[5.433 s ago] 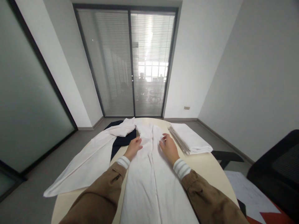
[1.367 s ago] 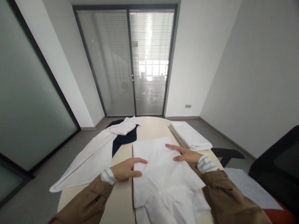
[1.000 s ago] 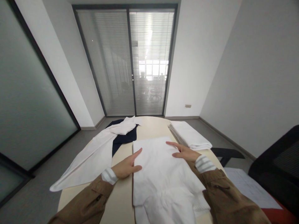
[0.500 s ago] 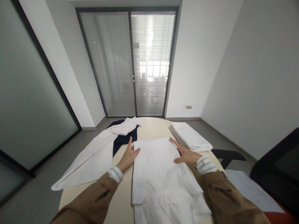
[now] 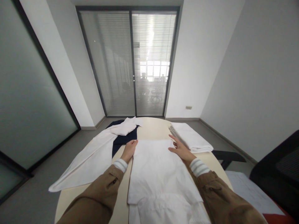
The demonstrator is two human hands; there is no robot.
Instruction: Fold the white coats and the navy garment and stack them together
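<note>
A folded white garment (image 5: 161, 168) lies lengthwise on the table in front of me, with a gathered band near its close end. My left hand (image 5: 130, 150) is closed on its far left corner, thumb and fingers pinched together. At the far right corner is my right hand (image 5: 181, 149), its fingers spread and the thumb apart from them, touching or just over the cloth's edge.
Left on the round table (image 5: 153, 127) lies a loose white garment (image 5: 93, 158) over dark navy cloth (image 5: 123, 141). A neatly folded white cloth (image 5: 190, 137) sits at the right edge. Beyond it stands a black chair (image 5: 280, 165) with papers (image 5: 249, 189) on its seat.
My left hand has gone from spread fingers to a pinch on the far left corner. My right hand has shifted slightly left. The garment has moved a little left.
</note>
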